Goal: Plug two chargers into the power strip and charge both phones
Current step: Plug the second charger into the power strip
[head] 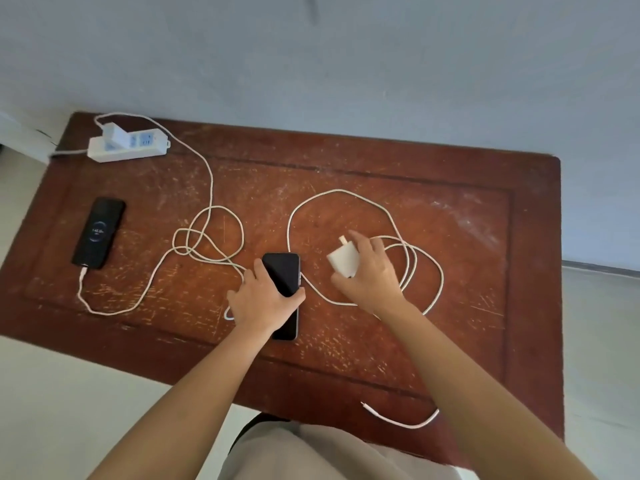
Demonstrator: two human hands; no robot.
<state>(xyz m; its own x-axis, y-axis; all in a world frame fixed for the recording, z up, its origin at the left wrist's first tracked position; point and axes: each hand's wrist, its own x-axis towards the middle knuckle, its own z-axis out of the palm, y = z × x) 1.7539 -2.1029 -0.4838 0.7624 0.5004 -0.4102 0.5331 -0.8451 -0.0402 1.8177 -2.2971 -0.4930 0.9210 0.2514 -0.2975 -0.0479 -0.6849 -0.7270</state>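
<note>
A white power strip (138,152) lies at the table's far left corner with one white charger (116,133) plugged into it. Its cable (210,188) loops across the table to a black phone (98,233) at the left, whose screen shows a charging ring. A second black phone (282,273), screen dark, lies near the middle under my left hand (263,299), which grips its left edge. My right hand (370,271) holds a second white charger (344,259) just above the table, prongs pointing up-left. Its white cable (329,194) coils around my right hand, and the free end (367,407) rests near the front edge.
The worn red-brown wooden table (450,209) stands against a pale wall. The strip's own cord (67,153) runs off the left edge. Light floor shows left and right of the table. My lap is below the front edge.
</note>
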